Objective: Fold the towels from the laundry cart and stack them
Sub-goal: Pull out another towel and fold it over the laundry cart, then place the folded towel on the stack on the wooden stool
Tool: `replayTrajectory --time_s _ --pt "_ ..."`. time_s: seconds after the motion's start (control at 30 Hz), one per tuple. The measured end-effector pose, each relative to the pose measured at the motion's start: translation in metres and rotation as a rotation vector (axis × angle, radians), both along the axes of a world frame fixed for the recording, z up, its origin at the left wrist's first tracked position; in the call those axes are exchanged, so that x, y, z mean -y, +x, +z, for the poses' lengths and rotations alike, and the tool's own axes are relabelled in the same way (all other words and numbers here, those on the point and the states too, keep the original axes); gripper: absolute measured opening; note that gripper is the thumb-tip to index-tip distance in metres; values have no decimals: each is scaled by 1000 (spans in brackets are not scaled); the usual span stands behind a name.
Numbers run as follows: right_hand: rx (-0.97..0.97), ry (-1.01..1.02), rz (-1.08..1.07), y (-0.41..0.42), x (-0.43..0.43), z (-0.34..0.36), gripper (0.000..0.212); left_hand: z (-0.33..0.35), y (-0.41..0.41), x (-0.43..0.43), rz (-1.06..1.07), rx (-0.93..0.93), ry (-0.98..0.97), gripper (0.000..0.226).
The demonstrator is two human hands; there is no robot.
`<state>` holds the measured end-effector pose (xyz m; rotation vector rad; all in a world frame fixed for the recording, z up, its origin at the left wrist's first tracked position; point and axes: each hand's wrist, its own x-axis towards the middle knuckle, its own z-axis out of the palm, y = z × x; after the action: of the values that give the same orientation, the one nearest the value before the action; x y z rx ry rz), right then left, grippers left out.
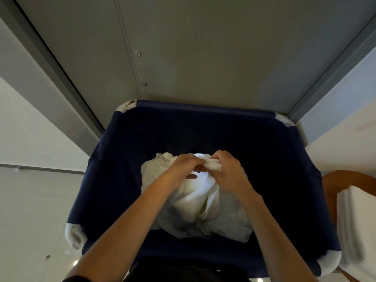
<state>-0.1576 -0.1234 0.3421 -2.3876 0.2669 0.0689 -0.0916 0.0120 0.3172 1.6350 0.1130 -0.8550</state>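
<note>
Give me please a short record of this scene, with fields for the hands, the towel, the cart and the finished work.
hands: left hand and right hand close together, fingers curled on one edge of the white towel
towel: crumpled, not yet folded, hanging from the hands down into the cart
cart: navy laundry cart, directly below the person
finished work: stack of folded towels at the right, outside the cart, on a wooden surface

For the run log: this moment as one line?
stage: towel pickup | left hand: grips towel edge | right hand: grips same edge | laundry cart: towel inside | folded stack: right of cart
</note>
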Motion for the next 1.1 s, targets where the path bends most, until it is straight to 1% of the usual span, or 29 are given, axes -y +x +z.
replayTrajectory --time_s 0.03,0.07,0.1,0.17,0.2,0.23,0.33,0.4,0.47,0.57,0.67,0.7,0.73,0.83,0.87,0.9,0.93,1.0,1.07,1.1 --pt "30 21 -22 1 4 0 11 -2 3 -6 -2 -7 -9 14" --pt "51 42 -45 1 8 1 10 -6 6 -12 10 7 23 14" --pt "75 60 -62 1 13 3 11 -12 9 -20 16 60 111 13" --pt "139 92 -84 -2 21 11 14 -32 12 -36 -7 208 358 14" --pt "171 114 -97 -3 24 17 15 -41 12 -43 -24 254 436 14" --pt "198 142 -109 -4 26 23 16 -50 10 -48 -55 280 470 14" --pt "248 197 -124 -3 29 37 18 -68 1 -52 -187 350 494 16" --pt "277 200 -126 -1 31 43 18 -73 -5 -48 -225 477 522 14" --pt "299 208 -147 0 33 46 17 -74 -10 -43 -200 615 535 13" --pt "315 214 -185 1 36 48 18 -74 -18 -39 -163 789 496 20" --pt "326 224 -207 1 40 50 19 -79 -23 -42 -272 945 533 12" --pt "330 222 -209 0 41 51 20 -83 -24 -44 -327 942 562 16" --pt "333 221 -210 0 41 52 20 -86 -24 -45 -386 900 591 24" --pt "346 242 -212 -1 42 55 21 -94 -23 -47 -575 722 690 53" --pt "352 253 -210 -1 42 56 21 -97 -21 -47 -616 703 734 57" --pt "358 261 -208 -2 43 56 21 -99 -20 -46 -629 710 769 55" --pt "362 266 -208 -2 44 57 21 -101 -17 -47 -611 737 788 50" --pt "371 266 -218 -4 48 57 21 -102 -8 -50 -483 824 777 37" --pt "376 250 -254 -6 56 55 21 -92 9 -60 -268 919 765 28" --pt "377 233 -274 -8 61 53 22 -82 20 -67 -139 937 749 24"
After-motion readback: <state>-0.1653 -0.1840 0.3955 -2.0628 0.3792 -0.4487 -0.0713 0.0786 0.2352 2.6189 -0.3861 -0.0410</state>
